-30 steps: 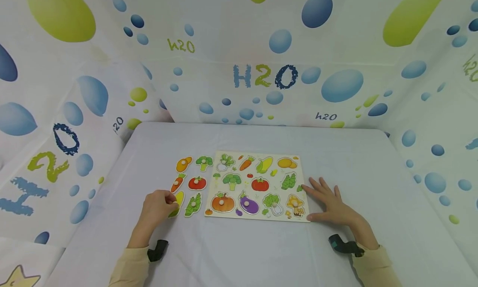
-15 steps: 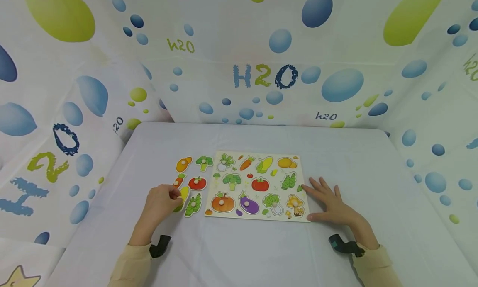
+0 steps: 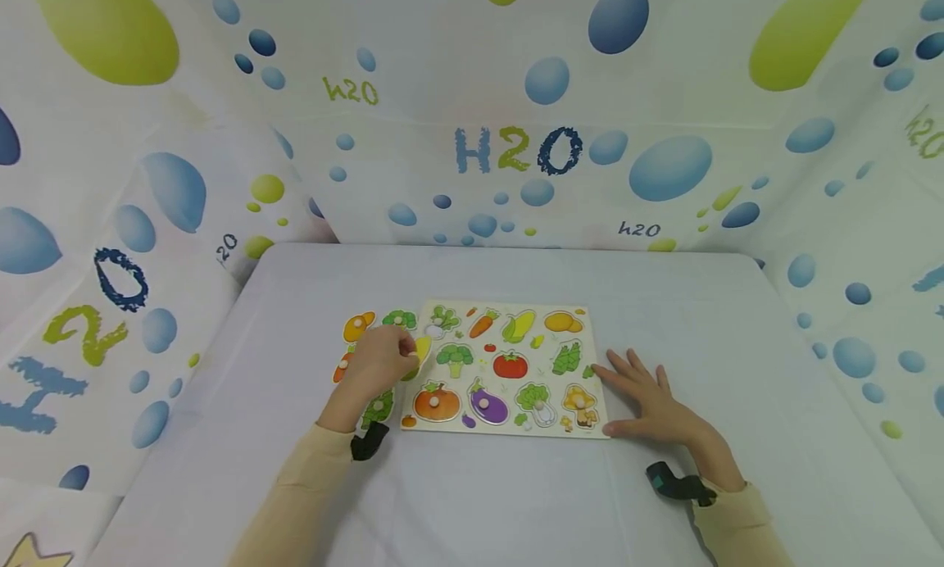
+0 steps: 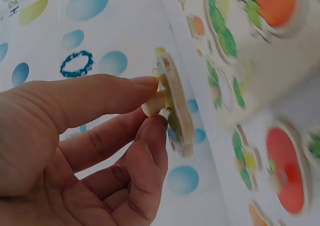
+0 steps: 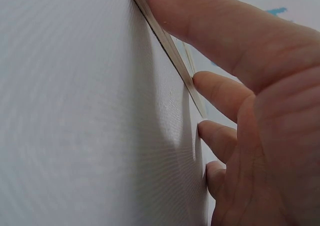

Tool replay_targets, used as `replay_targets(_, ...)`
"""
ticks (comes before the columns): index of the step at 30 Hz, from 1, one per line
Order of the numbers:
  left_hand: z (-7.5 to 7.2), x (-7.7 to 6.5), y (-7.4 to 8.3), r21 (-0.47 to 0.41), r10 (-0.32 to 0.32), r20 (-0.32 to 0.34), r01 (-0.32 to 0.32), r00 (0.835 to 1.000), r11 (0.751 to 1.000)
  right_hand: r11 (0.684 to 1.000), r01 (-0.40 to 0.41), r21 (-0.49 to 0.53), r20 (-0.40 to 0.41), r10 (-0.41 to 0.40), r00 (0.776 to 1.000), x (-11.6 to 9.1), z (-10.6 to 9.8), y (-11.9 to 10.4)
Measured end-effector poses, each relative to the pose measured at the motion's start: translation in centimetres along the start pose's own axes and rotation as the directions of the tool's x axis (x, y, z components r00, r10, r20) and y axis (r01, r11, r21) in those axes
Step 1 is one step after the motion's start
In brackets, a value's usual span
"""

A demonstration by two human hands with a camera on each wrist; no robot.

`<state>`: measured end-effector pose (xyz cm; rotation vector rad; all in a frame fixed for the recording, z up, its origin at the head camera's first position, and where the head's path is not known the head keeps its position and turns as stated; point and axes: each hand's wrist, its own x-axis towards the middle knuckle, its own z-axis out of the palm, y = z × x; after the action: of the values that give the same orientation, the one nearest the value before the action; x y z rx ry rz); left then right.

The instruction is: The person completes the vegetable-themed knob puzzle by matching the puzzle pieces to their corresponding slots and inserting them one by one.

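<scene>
My left hand [image 3: 376,362] pinches the wooden knob of a corn puzzle piece [image 3: 421,356] between thumb and finger. In the head view the corn overlaps the left edge of a wooden vegetable puzzle board [image 3: 483,424]. The left wrist view shows the piece [image 4: 177,110] edge-on and lifted, its knob [image 4: 154,103] at the fingertips. My right hand [image 3: 649,399] lies with fingers spread at the board's right edge, thumb and index fingertip touching it. From the right wrist, the thumb [image 5: 210,25] rests on the board's edge [image 5: 170,50]. Pumpkin [image 3: 437,403], eggplant [image 3: 488,405], cabbage and mushroom pieces with knobs sit in the board's near row.
Left of the board lie loose pieces: a potato-like yellow one [image 3: 357,327], broccoli [image 3: 399,319], a carrot [image 3: 342,366] and a green one [image 3: 379,407], partly behind my left hand. A tomato piece [image 4: 287,171] shows in the left wrist view. White cloth [image 3: 516,501] covers the table.
My left hand has lifted the corn piece from the loose pieces and carried it right and away from me, to the board's left edge. My right hand stays at the board.
</scene>
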<state>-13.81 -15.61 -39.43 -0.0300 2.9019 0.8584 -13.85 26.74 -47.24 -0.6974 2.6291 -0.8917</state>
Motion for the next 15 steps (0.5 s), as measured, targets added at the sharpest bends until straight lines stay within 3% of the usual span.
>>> replay_targets(15,3.0,6.3,6.9,-0.066,0.154,0.06,-0.15,0.986,0.986,1.0,0.011,0.002,-0.013,-0.011,1.0,0.1,0.2,0.1)
